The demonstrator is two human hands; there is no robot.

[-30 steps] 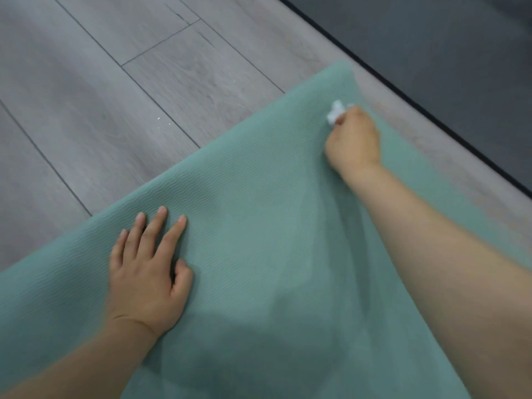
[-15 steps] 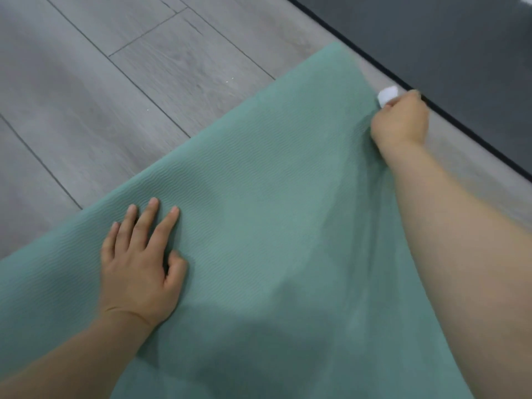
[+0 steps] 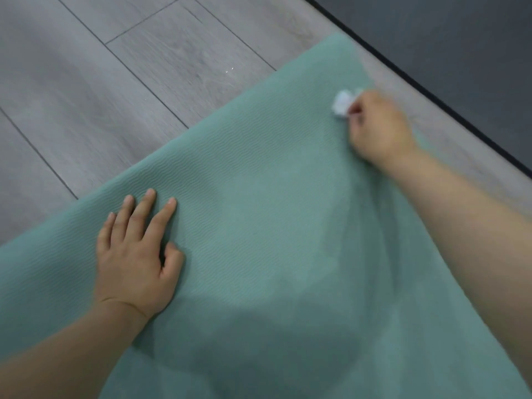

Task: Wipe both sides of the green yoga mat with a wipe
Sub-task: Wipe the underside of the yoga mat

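The green yoga mat (image 3: 259,197) lies flat on the floor, its far corner pointing to the upper right. My left hand (image 3: 135,260) rests palm down on the mat at the lower left, fingers straight and spread. My right hand (image 3: 380,131) reaches out near the mat's far right edge and pinches a small crumpled white wipe (image 3: 342,103) against the mat surface. The mat's underside is hidden.
Grey wood-plank floor (image 3: 129,82) lies to the left and beyond the mat. A dark grey rug or mat with a black border (image 3: 460,53) fills the upper right corner, a strip of floor between it and the green mat.
My right hand with the wipe swung out to the mat's right edge and has now come back left onto the mat. My left hand has stayed pressed in place.
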